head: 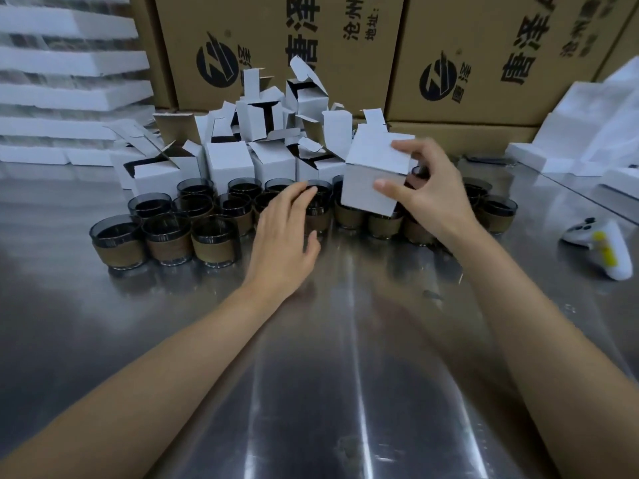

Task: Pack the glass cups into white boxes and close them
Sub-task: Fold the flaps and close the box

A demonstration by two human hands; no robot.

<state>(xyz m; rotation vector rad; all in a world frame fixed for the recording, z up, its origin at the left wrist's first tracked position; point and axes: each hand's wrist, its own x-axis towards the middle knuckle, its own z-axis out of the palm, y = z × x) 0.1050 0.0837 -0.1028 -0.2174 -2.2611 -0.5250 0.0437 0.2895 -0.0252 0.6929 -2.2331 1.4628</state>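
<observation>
So your right hand [427, 191] has a white box [371, 167] pinched just right of the frame's centre: thumb flat on the front face, the other fingers curled over the top and the right side. The box is tilted and held up off the surface, with its bottom edge overlapping the back row of cups from this view. The top looks folded down, but I can't tell if it's tucked in.

Your left hand [281, 236] is stretched out to a glass cup [320, 216] right next to that box. The fingers lie pretty straight across the rim and the thumb sits low by the near side of the cup. I honestly can't tell if you've got a real grip on it or you're just touching it.

The rest of the glass cups [169, 236], dark with brown sleeves, stand bunched together on the steel table [345, 375], with 3 of them out front on the left. Right behind them is a messy heap of open white boxes [230, 160], flaps sticking up everywhere.

At the back there are 2 brown cartons [276, 36] with black printing. Foam trays [69, 60] are stacked in the upper left, more foam pieces [587, 133] are on the right edge, and a white controller [603, 250] with a yellow patch lies on the table at the right.
</observation>
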